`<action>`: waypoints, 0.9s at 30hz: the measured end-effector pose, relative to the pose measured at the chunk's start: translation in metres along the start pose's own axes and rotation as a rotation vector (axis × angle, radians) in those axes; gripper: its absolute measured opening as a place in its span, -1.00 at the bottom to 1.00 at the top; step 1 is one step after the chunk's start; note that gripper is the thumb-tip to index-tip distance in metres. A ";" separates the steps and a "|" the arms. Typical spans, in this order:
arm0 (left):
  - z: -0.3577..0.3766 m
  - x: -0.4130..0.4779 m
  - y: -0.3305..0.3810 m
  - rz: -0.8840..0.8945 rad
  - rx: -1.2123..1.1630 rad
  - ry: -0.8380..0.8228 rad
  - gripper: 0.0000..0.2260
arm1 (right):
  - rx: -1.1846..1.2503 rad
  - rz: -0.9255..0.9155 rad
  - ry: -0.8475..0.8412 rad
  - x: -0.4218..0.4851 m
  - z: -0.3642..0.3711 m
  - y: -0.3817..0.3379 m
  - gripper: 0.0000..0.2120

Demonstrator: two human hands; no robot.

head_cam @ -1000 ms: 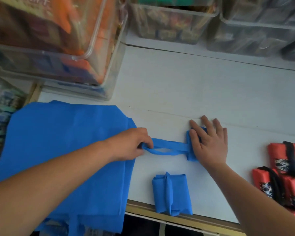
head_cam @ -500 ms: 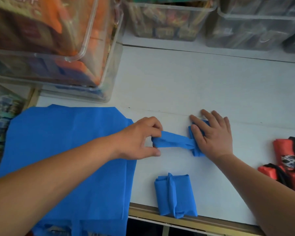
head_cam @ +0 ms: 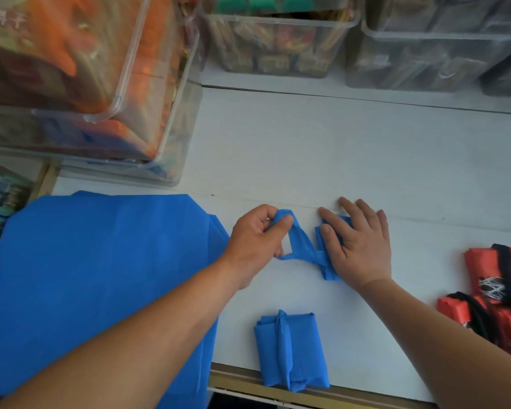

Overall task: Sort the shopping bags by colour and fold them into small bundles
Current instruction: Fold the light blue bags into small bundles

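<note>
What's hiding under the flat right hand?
A folded blue bag: its edges peek out past the right hand, and its handle leads to the left hand, pinching it. The palm hides the rest.

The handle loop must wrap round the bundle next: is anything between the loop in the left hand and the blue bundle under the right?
Only the right hand itself, lying flat on the small folded blue fabric bundle. The blue fabric handle loop pinched by the left hand crosses only bare white tabletop.
</note>
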State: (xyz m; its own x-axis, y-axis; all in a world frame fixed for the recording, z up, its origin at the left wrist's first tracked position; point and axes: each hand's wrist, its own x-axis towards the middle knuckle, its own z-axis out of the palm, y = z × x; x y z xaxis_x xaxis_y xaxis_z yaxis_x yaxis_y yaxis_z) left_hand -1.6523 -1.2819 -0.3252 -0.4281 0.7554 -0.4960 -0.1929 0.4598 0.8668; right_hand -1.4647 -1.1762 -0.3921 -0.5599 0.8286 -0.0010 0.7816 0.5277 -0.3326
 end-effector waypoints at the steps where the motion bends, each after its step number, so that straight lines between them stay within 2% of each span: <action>1: 0.006 0.005 -0.007 -0.029 0.034 0.028 -0.81 | 0.013 0.002 0.001 0.000 -0.001 0.000 -0.53; 7: 0.022 0.024 -0.031 -0.102 0.333 0.156 -0.71 | -0.010 -0.004 -0.080 0.000 -0.008 -0.003 -0.13; 11: 0.025 0.026 -0.028 -0.076 0.481 0.197 -0.71 | -0.104 0.079 -0.310 0.003 -0.022 -0.018 0.10; 14: 0.029 0.023 -0.022 -0.069 0.537 0.142 -0.73 | -0.162 0.147 -0.443 0.005 -0.026 -0.029 0.19; 18: 0.024 0.018 -0.009 -0.105 0.431 0.007 -0.77 | -0.177 0.146 -0.431 0.005 -0.026 -0.029 0.12; 22: 0.009 0.018 -0.005 -0.101 0.430 0.010 -0.78 | -0.144 0.122 -0.349 0.003 -0.020 -0.026 -0.11; 27: 0.011 0.017 -0.007 -0.160 0.441 0.032 -0.74 | -0.076 0.057 -0.263 -0.003 -0.012 -0.017 -0.27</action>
State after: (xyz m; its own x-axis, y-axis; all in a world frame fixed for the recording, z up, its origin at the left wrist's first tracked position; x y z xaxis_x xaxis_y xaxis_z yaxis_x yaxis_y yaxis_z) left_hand -1.6485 -1.2675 -0.3403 -0.4515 0.6472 -0.6142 0.1317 0.7291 0.6716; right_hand -1.4733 -1.1850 -0.3748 -0.5586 0.7858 -0.2656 0.8269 0.5023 -0.2529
